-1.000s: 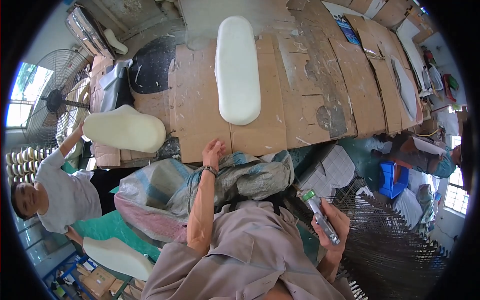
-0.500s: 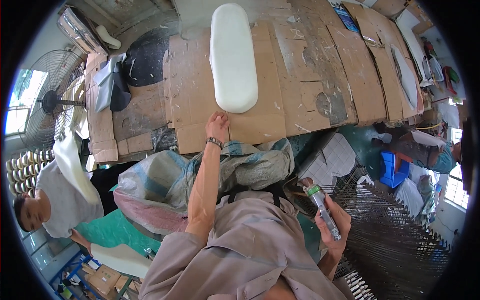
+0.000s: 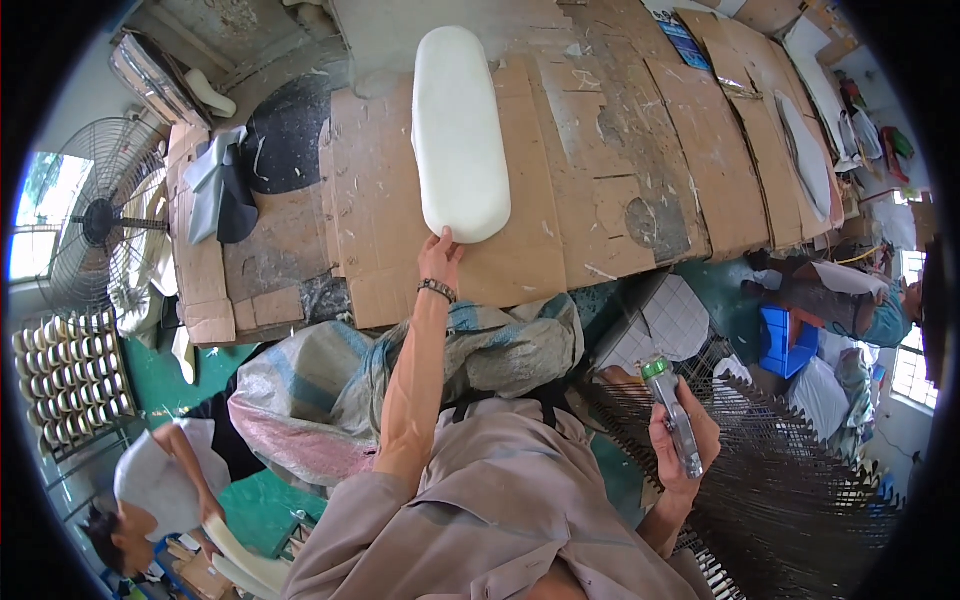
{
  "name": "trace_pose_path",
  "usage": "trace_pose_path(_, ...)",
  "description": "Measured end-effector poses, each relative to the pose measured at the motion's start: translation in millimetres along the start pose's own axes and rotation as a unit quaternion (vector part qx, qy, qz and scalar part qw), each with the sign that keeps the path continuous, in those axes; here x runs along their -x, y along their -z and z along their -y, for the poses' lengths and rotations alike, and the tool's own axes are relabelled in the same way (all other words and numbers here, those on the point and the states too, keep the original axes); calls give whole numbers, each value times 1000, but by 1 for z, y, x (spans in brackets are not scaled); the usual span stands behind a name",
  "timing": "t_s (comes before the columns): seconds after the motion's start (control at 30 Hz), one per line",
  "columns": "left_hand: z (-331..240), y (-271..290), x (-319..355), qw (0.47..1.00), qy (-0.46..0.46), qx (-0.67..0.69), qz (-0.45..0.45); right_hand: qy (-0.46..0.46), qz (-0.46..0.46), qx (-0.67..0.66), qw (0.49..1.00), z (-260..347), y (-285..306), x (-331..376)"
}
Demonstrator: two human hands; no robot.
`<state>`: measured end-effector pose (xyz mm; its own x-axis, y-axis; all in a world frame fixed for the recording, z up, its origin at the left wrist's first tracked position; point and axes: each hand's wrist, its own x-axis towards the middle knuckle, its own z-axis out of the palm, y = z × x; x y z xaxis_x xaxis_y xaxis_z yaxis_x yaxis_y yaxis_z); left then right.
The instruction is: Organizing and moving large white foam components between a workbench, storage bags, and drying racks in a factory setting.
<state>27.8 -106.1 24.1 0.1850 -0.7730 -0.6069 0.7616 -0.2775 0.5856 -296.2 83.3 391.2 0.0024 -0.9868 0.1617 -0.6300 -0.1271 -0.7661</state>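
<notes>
A long white foam pad (image 3: 462, 140) with rounded ends lies lengthwise on the cardboard-covered table. My left hand (image 3: 441, 258), with a bracelet at the wrist, is at its near end. One fingertip rests on the pad's rim and the other fingers are curled at the edge, partly hidden. In my right hand (image 3: 684, 440), held off the table to the right, is a grey metal hand tool, apparently a spray gun (image 3: 680, 425), with a green ring at its head. The fingers wrap around its body.
Flattened cardboard (image 3: 290, 300) covers the worktable. A woven sack (image 3: 330, 385) hangs at its front edge. Dark metal racks (image 3: 790, 480) stand at my right, near a blue crate (image 3: 785, 345). At left are a fan (image 3: 98, 220) and a co-worker (image 3: 165, 490) holding white curved pieces.
My left hand has come into contact with the pad's near end. My right hand has shifted slightly right with the spray gun. The co-worker at left has bent lower.
</notes>
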Motion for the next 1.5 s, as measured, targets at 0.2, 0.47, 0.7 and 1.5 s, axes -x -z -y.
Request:
trace_pose_path(0.2,-21,-23,2,989,-104,100,31,31,6,-36,999,0,-12,-23)
trace_pose_path(0.47,-67,18,52,963,-201,177,23,-8,61,-95,994,-7,-45,-27)
trace_pose_path(0.7,-198,203,40,931,-343,77,-102,23,115,-29,993,-17,-82,-73)
trace_pose_path(1.5,-151,166,252,947,64,-312,-42,35,370,13,928,-126,-298,-159)
